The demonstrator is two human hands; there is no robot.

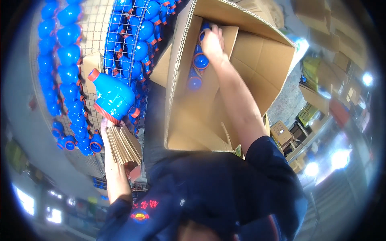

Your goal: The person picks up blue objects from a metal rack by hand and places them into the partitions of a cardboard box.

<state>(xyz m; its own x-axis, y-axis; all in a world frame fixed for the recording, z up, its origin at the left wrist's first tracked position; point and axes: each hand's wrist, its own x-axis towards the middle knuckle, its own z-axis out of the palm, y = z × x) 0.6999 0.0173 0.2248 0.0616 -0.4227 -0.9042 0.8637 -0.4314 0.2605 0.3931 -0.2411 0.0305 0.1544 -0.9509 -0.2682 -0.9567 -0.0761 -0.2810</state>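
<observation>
My left hand (109,123) is closed, holding a stack of folded cardboard strips (124,145) and a glossy blue pipe fitting (114,96) with red ends. This fitting tilts up and left above the strips. On the right, my right hand (213,42) reaches deep into a large open cardboard box (257,64). Its fingers curl at the far end of a row of blue fittings, around a blue fitting (202,36) that it partly hides. Nearer in the same row, another blue fitting (200,61) shows its round red-rimmed mouth. A cardboard sheet (230,38) stands beside the row.
Left of the box, a wire-mesh rack (91,28) carries long rows of blue fittings (69,54) with red ends. Flattened cardboard (317,18) lies at the far right. A small carton (281,133) and a yellow-green crate (307,113) stand right of the box.
</observation>
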